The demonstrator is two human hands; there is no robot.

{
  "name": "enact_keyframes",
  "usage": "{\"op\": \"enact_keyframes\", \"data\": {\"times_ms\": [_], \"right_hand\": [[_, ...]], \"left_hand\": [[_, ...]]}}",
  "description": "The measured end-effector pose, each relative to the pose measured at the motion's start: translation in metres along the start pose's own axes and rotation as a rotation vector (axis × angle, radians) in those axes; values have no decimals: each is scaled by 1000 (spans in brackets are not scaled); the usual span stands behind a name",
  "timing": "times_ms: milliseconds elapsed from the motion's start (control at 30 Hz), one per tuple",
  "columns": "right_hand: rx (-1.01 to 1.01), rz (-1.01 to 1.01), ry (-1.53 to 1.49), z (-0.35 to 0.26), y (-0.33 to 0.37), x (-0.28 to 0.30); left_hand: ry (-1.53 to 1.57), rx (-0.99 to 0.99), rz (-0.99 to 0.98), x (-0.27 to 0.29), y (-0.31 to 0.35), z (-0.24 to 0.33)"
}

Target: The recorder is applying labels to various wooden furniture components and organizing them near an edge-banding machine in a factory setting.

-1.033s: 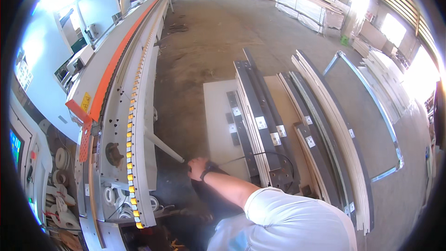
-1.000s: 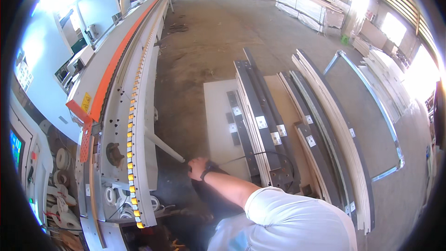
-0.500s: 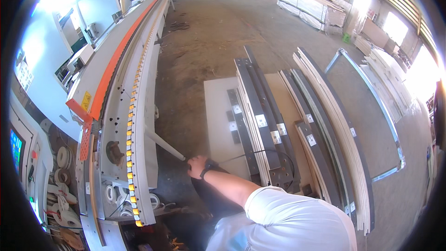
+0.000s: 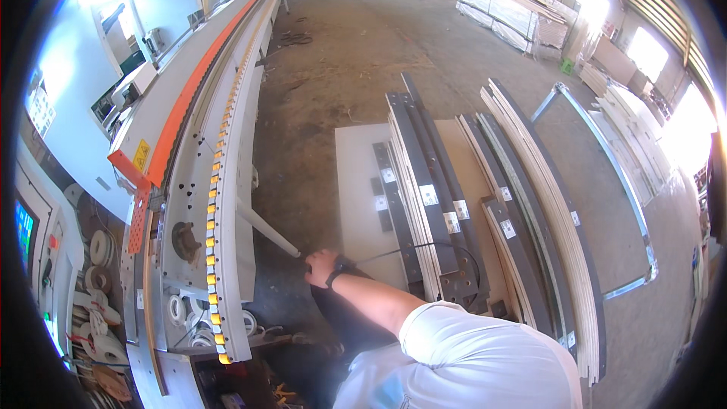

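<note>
A: Head view: what lies nearest the right hand (image 4: 322,266)?

B: The slanted pale tube (image 4: 271,231). It slopes down from the flank of the edge-banding machine (image 4: 173,95) (a name judged from the banding rolls (image 4: 100,248) at far left), ending just beside the fingers. Whether they touch is unclear.

A: And the grip?

B: Fingers bent, back of the hand uppermost. The palm is hidden, so one cannot tell whether it encloses anything. The dark surface beneath, possibly a clothed knee, may serve as its rest. The left hand lies out of view.

A: Why are the boards arranged so?

B: The dark-faced boards (image 4: 416,155), to the right of the hand, lie in roughly parallel stacks running the same way as the machine, presumably to keep them sorted. White labels (image 4: 429,195) face upward, probably for easy reading. The pale sheet (image 4: 356,174) underneath may protect them from the floor.

A: The other fittings?

B: Yellow rollers (image 4: 211,260) line the machine's near edge, presumably so that panels can slide along it. A thin black cable (image 4: 409,247) arches from near the dark wristband (image 4: 333,280) across the boards; its purpose cannot be told.
</note>
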State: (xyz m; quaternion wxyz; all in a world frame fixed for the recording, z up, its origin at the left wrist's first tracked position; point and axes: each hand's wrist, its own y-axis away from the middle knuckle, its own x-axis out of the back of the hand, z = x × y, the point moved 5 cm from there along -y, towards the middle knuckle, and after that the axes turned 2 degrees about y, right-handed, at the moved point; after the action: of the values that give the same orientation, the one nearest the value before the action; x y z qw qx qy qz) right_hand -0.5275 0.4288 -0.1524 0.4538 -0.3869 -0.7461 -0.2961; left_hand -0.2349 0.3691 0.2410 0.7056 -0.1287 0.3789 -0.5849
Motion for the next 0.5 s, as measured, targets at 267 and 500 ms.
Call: {"op": "enact_keyframes", "data": {"times_ms": [267,500], "right_hand": [[7,19,28,-2,-3,-7],[77,234,-8,8,-5,-12]], "left_hand": [[14,-3,-20,-4,1,2],[42,-3,-53,-10,-2,0]]}}
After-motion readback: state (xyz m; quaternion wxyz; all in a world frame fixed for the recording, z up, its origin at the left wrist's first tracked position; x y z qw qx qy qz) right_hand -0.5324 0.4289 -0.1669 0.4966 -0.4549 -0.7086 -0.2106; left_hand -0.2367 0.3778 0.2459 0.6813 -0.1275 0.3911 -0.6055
